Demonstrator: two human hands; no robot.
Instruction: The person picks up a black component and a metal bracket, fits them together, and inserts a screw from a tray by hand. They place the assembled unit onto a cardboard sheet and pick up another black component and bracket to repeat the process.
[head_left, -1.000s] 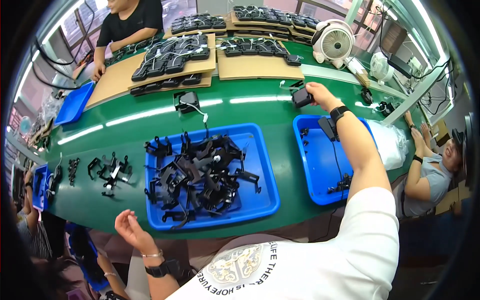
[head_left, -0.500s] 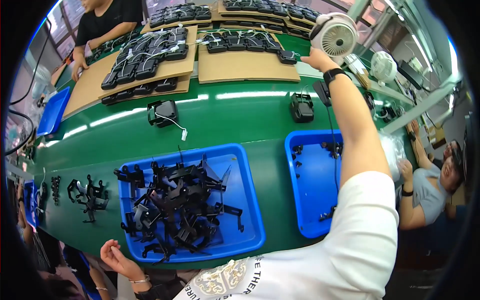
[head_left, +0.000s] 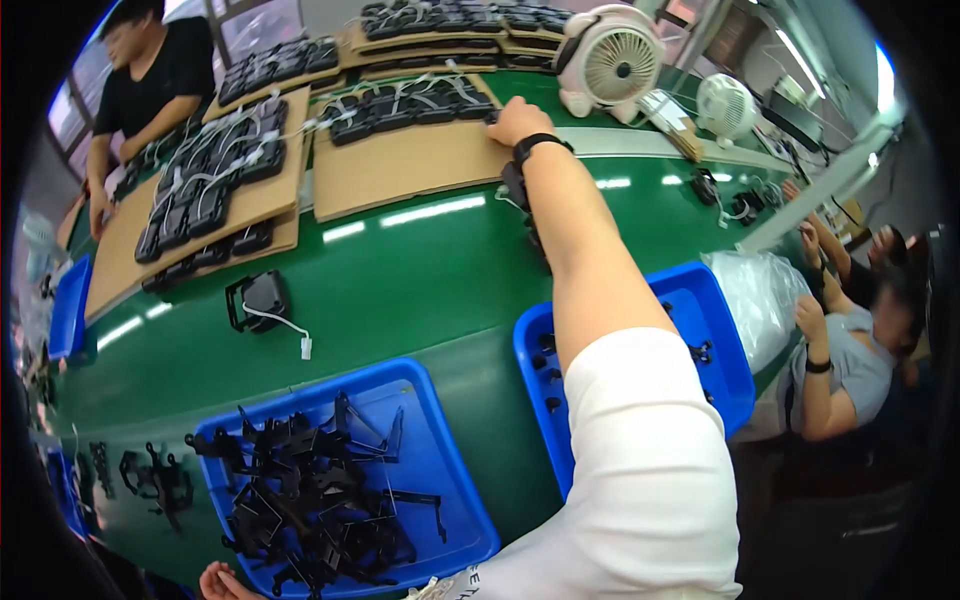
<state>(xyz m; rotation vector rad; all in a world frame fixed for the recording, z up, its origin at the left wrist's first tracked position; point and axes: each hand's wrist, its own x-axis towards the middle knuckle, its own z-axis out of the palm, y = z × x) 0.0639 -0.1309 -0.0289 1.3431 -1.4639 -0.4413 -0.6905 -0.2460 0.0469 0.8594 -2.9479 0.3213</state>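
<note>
My right hand point(head_left: 522, 122) reaches far forward, fingers closed at the right edge of a cardboard sheet point(head_left: 400, 178). They grip a small black housing point(head_left: 492, 117), mostly hidden behind the hand. A row of similar black housings point(head_left: 405, 108) with white cables lies on the same sheet. My left hand point(head_left: 225, 582) shows only in part at the lower edge, beside a blue tray point(head_left: 455, 490); its fingers are loosely bent and hold nothing. Heaped in that tray are black brackets point(head_left: 310, 490). A lone black housing point(head_left: 265, 298) with a white connector sits on the green table.
A second blue tray point(head_left: 735, 370) with small black parts lies under my right forearm. White fans point(head_left: 618, 65) stand at the back right. A plastic bag point(head_left: 755, 300) lies beside the second tray. Co-workers sit at the far left point(head_left: 160, 80) and at the right point(head_left: 850, 350).
My right hand has moved left from near the fan onto the housing at the cardboard's edge. The view has shifted, and my left hand has slipped mostly out of it.
</note>
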